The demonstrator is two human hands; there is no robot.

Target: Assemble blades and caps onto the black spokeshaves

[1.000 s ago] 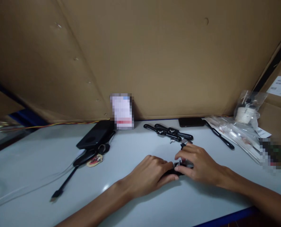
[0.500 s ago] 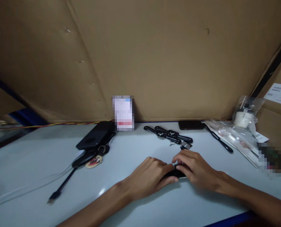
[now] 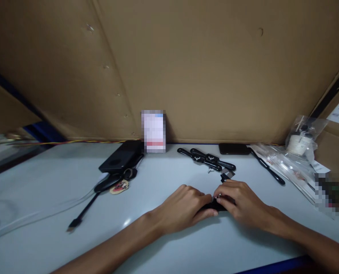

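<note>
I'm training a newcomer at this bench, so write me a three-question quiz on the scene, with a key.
1. True or false: the left hand is on a black piece, while the right hand has its fingertips at a small metal part.
2. How many black tools with bright metal parts lie side by side between the hands and the cardboard wall?
3. In the picture, where is the printed tag? A) left of both hands; B) between them; C) right of both.

Key: 1. True. 2. Two. 3. A.

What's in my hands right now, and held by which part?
A black tool: the left hand grips one end; the right hand pinches a small shiny piece on it.
</note>
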